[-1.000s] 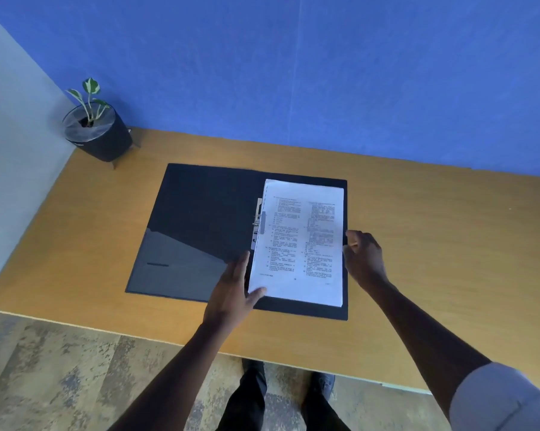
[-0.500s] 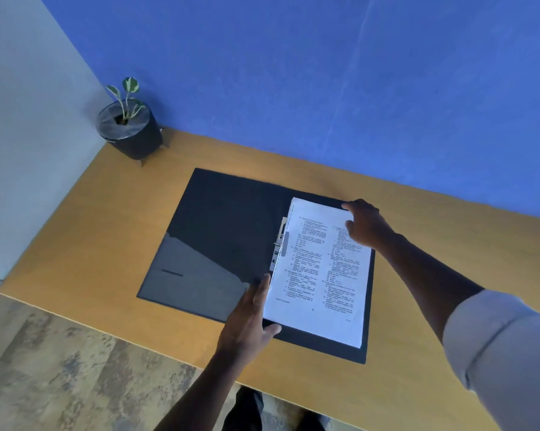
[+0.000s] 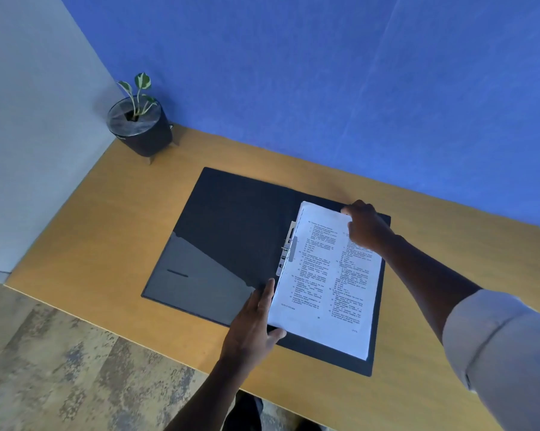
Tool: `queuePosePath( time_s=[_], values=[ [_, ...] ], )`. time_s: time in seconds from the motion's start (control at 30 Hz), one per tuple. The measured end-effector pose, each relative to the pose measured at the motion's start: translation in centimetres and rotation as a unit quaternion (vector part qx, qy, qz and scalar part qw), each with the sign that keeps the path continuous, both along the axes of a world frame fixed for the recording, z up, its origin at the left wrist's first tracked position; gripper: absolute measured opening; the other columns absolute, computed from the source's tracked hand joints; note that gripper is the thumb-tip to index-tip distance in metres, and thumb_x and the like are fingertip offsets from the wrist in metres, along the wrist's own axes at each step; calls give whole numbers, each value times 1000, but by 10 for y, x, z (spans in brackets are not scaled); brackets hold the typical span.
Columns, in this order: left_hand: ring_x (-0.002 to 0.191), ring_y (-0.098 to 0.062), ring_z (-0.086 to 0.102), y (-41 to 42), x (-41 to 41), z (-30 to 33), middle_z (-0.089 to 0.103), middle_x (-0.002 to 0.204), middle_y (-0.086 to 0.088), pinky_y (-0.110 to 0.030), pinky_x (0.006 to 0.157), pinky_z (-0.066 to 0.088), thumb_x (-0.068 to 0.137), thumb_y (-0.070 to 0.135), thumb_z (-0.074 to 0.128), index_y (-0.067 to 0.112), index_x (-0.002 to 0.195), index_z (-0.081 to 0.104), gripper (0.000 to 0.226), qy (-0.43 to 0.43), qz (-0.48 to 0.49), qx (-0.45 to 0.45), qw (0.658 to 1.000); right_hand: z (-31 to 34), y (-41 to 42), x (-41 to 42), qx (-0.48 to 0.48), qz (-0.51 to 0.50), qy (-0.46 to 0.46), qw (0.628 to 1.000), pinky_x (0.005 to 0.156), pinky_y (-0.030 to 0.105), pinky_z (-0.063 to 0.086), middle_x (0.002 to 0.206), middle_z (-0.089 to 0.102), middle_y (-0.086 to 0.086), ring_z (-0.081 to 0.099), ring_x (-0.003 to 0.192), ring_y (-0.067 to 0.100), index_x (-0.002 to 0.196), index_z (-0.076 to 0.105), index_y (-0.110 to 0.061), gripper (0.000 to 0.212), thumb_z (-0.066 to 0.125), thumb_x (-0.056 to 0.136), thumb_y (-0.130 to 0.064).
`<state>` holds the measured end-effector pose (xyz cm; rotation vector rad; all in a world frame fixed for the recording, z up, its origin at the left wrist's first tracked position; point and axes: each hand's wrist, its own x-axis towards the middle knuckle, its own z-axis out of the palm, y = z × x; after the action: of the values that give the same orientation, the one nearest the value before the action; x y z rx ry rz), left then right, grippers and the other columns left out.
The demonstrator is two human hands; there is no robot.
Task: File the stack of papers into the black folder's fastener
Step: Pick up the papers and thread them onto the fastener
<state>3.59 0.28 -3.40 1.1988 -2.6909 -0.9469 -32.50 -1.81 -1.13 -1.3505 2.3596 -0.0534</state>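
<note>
Two hands (image 3: 253, 321) (image 3: 366, 227) touch one paper stack (image 3: 327, 284) on one folder (image 3: 231, 244).

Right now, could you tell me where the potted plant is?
In the head view, the potted plant stands at the desk's far-left corner, beyond the open black folder.

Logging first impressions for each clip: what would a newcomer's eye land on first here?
Most striking is the white stack of papers lying on the right half of the open black folder in the middle of the wooden desk. The left hand steadies its near left corner; the right hand rests on its far edge. A small potted plant stands in the far left corner.
</note>
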Motion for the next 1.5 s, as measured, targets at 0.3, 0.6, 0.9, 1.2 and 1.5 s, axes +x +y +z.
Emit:
queuePosePath(
  time_s=[0.3,0.6,0.9,1.2,1.5],
  values=[
    [127,-6,50,-1,0,1,43,145,7,-16,90,51,76,49,78,30,155,4,110,-4,6,13,1000,-1,-4,0,-21,10,-13,1000,94,44,53,141,49,10,49,126,28,143,52,-12,46,49,98,-4],
    [129,-7,48,-1,0,2,42,147,6,-19,93,52,77,49,77,27,155,7,106,-7,2,12,1000,0,0,7,-55,13,5,998,92,41,54,140,52,8,51,125,28,143,51,-13,46,51,98,-5],
    [131,-10,47,-2,-2,2,39,149,6,-22,94,52,76,46,79,26,155,11,105,-5,-4,13,1000,7,26,23,-163,-91,-43,981,104,41,48,145,51,10,50,133,27,144,50,-12,47,51,98,-6],
    [128,-11,49,-8,-2,6,39,148,5,-23,91,57,76,42,80,28,154,20,100,-9,-34,16,999,-13,135,74,-221,-366,-19,904,67,34,45,109,66,17,60,93,35,108,69,-6,35,44,88,6],
    [124,-13,53,-8,-4,10,42,146,3,-25,87,56,75,36,81,25,154,24,98,-15,-47,18,999,-17,148,98,-198,-352,-17,915,73,34,43,112,66,18,57,104,39,115,70,-4,38,42,92,6]
  ],
)
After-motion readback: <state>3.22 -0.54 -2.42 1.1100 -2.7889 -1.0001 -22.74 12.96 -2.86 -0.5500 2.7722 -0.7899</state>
